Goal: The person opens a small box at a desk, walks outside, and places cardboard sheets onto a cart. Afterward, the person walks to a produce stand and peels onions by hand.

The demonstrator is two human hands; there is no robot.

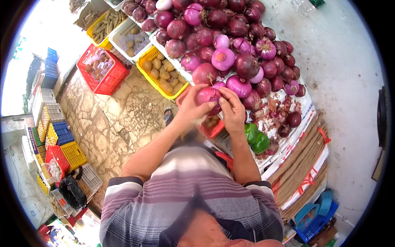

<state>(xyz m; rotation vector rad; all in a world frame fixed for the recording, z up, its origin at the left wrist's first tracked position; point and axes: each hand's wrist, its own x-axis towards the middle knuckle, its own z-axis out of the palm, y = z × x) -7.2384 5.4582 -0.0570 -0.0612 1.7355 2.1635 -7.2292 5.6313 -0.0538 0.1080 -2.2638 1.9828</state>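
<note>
A red onion (208, 97) is held up between my two hands, in front of the pile of onions. My left hand (192, 106) wraps round its left side, with the thumb along the lower edge. On the right side, the fingertips of my right hand (233, 109) press against the onion's skin. Behind it spreads a large heap of red onions (247, 66), some dark and dry-skinned, others smooth and bright purple. Loose onion skins (269, 111) lie to the right of my right hand, and green peppers (257, 138) sit just below them.
Left of the heap stand a yellow crate of potatoes (163, 73), a white crate (131, 40) and a red crate (102, 70). Long brown roots (296, 164) lie at the lower right, above a blue basket (314, 220). Stacked crates (61, 133) line the far left.
</note>
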